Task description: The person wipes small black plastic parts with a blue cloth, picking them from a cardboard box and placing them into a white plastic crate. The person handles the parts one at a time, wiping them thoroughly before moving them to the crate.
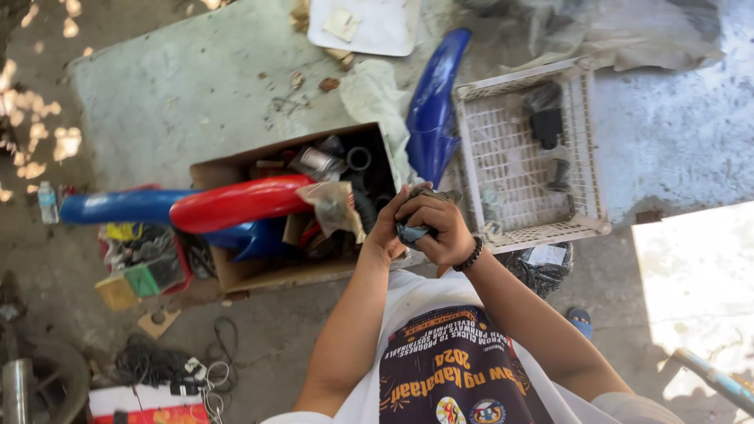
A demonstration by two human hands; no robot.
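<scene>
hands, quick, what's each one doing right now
Left hand: closed around a dark small part.
Right hand: closed on a grey rag, pressed against the left.

— Where can your hands pass?
— Upper left of the frame, the bare grey concrete slab lies open.
— And ahead?
— The crammed brown cardboard box, long red plastic fender and white plastic crate block you.

Small dark part, greyish-black, clutched between both hands, mostly hidden. Blue-grey rag bunched beneath it, crumpled, poking out under the fingers. Both held up in the air, over the near right corner of the cardboard box. Exact shape of part impossible to tell.
</scene>
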